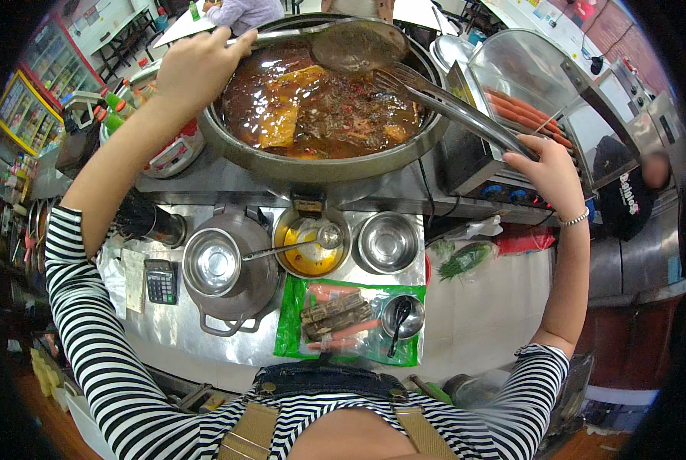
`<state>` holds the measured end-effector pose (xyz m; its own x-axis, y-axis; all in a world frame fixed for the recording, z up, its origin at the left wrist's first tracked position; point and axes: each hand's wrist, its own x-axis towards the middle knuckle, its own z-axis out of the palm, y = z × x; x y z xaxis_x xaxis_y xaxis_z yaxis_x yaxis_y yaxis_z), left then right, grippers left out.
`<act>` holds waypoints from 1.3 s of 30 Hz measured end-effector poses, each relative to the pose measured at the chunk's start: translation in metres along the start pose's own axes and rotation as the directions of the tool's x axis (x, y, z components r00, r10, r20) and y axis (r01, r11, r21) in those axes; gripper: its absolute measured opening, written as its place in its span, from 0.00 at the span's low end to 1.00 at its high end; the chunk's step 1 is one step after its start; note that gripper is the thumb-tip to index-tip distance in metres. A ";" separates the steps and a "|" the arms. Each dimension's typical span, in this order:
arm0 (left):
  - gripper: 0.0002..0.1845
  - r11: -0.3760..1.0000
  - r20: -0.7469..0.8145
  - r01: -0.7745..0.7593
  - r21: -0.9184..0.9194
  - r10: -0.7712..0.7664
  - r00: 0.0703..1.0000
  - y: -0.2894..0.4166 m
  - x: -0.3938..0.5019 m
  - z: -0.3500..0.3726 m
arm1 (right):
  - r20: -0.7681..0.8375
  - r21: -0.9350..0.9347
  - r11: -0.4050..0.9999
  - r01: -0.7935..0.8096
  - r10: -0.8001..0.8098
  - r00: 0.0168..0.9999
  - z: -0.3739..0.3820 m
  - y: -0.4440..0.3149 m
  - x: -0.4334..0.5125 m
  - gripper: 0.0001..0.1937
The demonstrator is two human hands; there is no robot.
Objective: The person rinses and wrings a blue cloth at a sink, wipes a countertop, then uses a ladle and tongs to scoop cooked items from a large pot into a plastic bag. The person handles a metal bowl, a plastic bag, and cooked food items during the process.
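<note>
My left hand (196, 66) is at the far left rim of a large round pot (320, 171), closed around the handle of a round skimmer (357, 46). The skimmer's dark disc is over the back of the pot. In my right hand (550, 169) is a pair of metal tongs (469, 112), slanting in over the right rim. Their fork-like tips are just below the skimmer, above the broth. Dark red, oily broth (331, 115) fills the pot, with yellow slabs of food (280, 123) at its surface. Whether the tongs grip anything is unclear.
A hot-dog roller (527, 115) with sausages stands right of the pot. Below are a lidded pot (228, 299), steel bowls (388, 241), a yellow-stained pan with a ladle (328, 236), a calculator (161, 282) and packaged food (337, 316). Bottles (110, 118) stand left. A person (624, 190) is at right.
</note>
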<state>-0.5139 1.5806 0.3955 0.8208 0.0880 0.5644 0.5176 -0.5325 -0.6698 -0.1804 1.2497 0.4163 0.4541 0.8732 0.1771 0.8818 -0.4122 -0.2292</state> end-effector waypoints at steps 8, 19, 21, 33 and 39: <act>0.17 0.949 0.061 -0.114 0.295 0.101 0.993 -0.024 0.016 0.068 | 0.043 0.022 1.000 -0.001 0.001 0.999 0.008 0.001 -0.008 0.18; 0.08 0.994 0.452 -0.109 0.000 0.097 0.887 -0.036 0.033 0.069 | 0.024 0.109 0.994 -0.016 0.013 1.000 0.016 -0.001 -0.013 0.20; 0.06 0.999 0.462 -0.023 0.030 0.007 0.887 -0.041 0.025 0.063 | 0.035 0.167 0.985 -0.043 0.038 0.999 0.013 -0.002 -0.019 0.20; 0.18 0.942 -0.056 -0.125 0.310 0.150 0.987 -0.041 -0.021 0.023 | 0.000 0.143 0.987 0.075 -0.075 0.997 0.027 -0.019 -0.038 0.19; 0.20 0.937 0.045 -0.005 0.348 -0.012 0.999 -0.045 -0.034 -0.026 | 0.024 0.052 0.999 0.017 -0.019 1.000 0.019 -0.020 -0.044 0.20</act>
<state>-0.5715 1.5800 0.4188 0.8248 0.1323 0.5498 0.5654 -0.2066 -0.7985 -0.2203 1.2246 0.3945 0.4344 0.8868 0.1580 0.8818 -0.3829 -0.2753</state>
